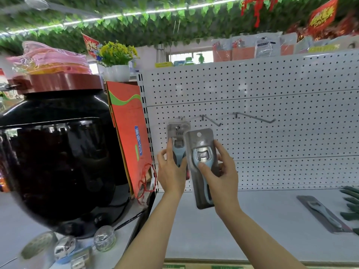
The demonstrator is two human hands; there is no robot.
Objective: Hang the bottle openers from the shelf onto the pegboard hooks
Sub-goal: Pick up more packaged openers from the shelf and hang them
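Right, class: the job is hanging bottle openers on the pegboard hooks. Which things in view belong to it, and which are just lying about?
Part of the job:
left hand holding the opener pack on the hook
right hand gripping a second opener pack
opener pack on the shelf
empty hooks
pegboard

Lying about:
black jar
red box
flower pot
glass jar

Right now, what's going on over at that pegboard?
A person is hanging packaged bottle openers on a white pegboard. The left hand holds one pack that sits on the leftmost hook. The right hand holds a second pack, not yet hung. Two hooks to the right, the middle hook and the long hook, are bare. Another pack lies on the shelf at right.
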